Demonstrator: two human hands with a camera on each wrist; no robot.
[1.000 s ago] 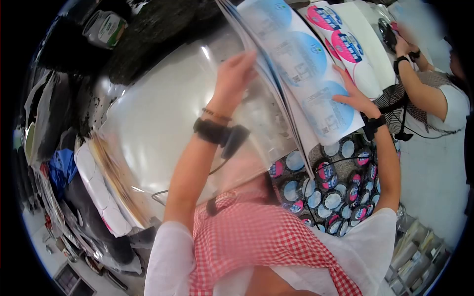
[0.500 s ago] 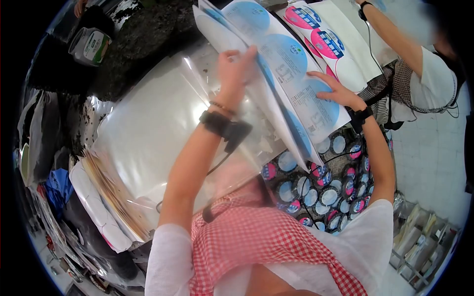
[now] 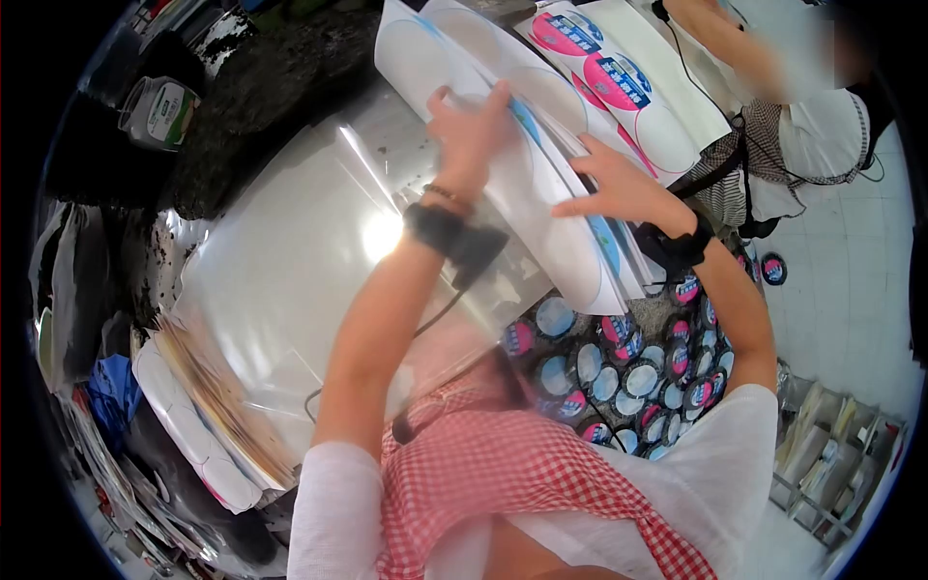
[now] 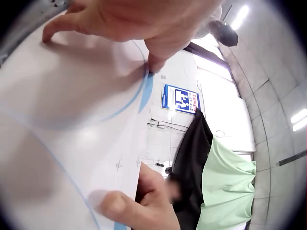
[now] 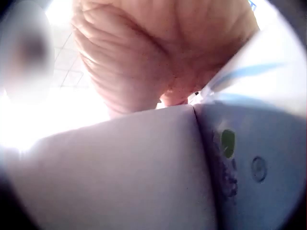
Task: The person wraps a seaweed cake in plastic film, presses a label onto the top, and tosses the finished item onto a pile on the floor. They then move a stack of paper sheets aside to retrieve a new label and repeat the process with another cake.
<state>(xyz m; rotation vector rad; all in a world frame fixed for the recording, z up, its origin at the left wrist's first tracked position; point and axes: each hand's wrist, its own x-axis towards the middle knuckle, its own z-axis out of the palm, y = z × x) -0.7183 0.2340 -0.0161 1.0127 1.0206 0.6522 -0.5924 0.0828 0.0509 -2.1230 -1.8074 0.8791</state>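
Note:
A stack of white label sheets (image 3: 527, 188) printed with large blue circles stands tilted up over the table in the head view, its leaves fanned at the edge. My left hand (image 3: 471, 135) is bent over the face of the front sheet. In the left wrist view its thumb presses at the sheet's edge and a finger (image 4: 57, 28) bears on the face. My right hand (image 3: 628, 184) pinches the stack's right side, thumb (image 4: 117, 206) on the front face and fingers behind. The right wrist view shows that palm close over the sheets' edges.
Clear plastic film (image 3: 290, 242) covers the table on my left. Pink-and-blue label sheets (image 3: 619, 82) lie beyond my right hand, near another person (image 3: 822, 135). Many round labelled containers (image 3: 638, 377) crowd below. A paper stack (image 3: 193, 425) and a plastic tub (image 3: 159, 114) are leftward.
The sheets have swung upright, hiding their printed blue faces and turning paler faces toward me. My right hand has moved left, closer to my left hand. The other person's arm has shifted away.

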